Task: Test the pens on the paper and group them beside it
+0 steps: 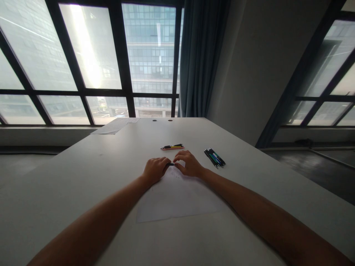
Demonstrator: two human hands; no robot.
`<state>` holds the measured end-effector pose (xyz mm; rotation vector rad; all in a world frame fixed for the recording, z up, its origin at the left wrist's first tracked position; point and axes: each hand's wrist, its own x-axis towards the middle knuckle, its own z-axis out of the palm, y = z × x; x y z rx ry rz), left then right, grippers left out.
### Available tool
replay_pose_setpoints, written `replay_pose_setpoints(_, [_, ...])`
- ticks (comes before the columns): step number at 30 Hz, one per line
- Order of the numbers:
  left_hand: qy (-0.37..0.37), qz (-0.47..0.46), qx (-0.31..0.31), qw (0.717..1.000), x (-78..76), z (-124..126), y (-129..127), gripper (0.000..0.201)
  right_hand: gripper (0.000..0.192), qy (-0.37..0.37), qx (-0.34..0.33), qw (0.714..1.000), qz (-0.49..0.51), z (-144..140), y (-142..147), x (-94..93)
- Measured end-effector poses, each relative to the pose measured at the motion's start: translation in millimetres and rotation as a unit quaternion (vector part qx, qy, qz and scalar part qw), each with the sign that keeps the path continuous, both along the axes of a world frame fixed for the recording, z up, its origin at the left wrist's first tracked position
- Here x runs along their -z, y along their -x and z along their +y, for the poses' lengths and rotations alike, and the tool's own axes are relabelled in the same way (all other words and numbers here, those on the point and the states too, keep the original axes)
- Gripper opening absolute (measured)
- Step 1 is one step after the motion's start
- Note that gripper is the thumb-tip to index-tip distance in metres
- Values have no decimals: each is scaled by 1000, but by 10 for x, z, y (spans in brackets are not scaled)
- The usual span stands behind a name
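So it's a big pale grey surface [83,177] in a room with tall dark-framed windows [91,62] on the far side, office towers outside, a blue-grey curtain [202,55] hanging right of them and a plain wall going off to the right. Another window sits at the far right edge.

Both hands meet near the middle of the surface, at the far edge of a white sheet of paper [177,199]. The left hand [155,170] and right hand [190,164] hold a dark pen [172,164] between them, one at each end. Its long axis runs pretty much left to right, lying flat and low over the paper's far edge. Which end is the tip, I can't tell, too small. Fingers on both hands are curled and pinching the pen ends, not spread.

Just beyond the hands there's a small bunch of pens [172,147], one yellow and one pinkish, also lying left-right. Off to the right, a second cluster of dark pens [215,158] with blue and green bits, angled diagonally. More papers [115,126] lie at the far left corner.
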<state>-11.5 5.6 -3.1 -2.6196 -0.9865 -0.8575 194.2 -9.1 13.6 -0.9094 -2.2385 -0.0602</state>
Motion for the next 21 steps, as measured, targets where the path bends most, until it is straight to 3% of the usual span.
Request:
replay_pose_setpoints(3, [7,1,-7,1000,-13,-20,-8,22,6,-10,27,999,-22,-7,12,-5])
replay_pose_setpoints(8, [47,12,-75,996,-38,-61,-37,32,9,-20,217,970,-104,44,-50,9])
replay_pose_setpoints(11, [61,29,-98,993,-43,-69,-48,32,11,-9,295,946,-133,104,-129,45])
replay_pose_setpoints(15, [60,34,-115,991,-43,-65,-55,32,14,-2,335,930,-148,156,-196,95])
replay_pose_setpoints(21, [63,49,-122,989,-54,-71,-60,32,15,12,333,930,-153,164,-217,107])
